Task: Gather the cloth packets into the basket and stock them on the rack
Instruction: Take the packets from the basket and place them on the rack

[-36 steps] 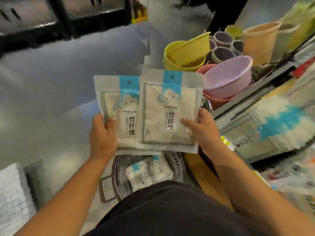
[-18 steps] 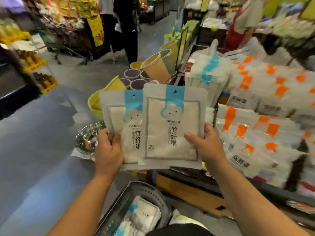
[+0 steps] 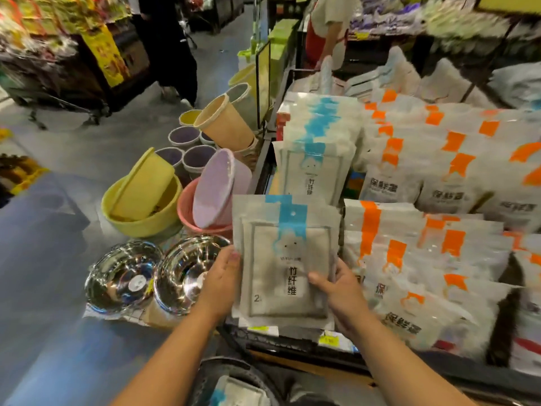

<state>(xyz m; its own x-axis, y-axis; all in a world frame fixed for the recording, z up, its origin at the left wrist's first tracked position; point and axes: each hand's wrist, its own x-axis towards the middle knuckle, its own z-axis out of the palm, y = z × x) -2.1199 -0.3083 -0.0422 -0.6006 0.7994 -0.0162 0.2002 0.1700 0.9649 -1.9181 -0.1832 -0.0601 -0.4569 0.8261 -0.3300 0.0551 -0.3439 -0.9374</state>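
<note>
Both hands hold a stack of cloth packets (image 3: 285, 259), white with a blue strip, upright in front of the rack (image 3: 292, 342). My left hand (image 3: 221, 281) grips the stack's left edge and my right hand (image 3: 336, 285) grips its lower right, thumb across the front. Just behind it a row of the same blue-strip packets (image 3: 317, 153) stands on the rack. The dark basket (image 3: 222, 369) sits at the bottom edge with another packet (image 3: 237, 392) lying in it.
Orange-strip packets (image 3: 439, 200) fill the rack to the right. On the floor to the left lie two shiny steel bowls (image 3: 123, 276), yellow, pink and purple plastic basins (image 3: 140, 200) and tilted bins (image 3: 225, 124). Two people stand farther down the aisle.
The two fanned packets have been squared into one stack and brought right, closer to the rack's blue-strip row. The view has swung up and right toward the rack.
</note>
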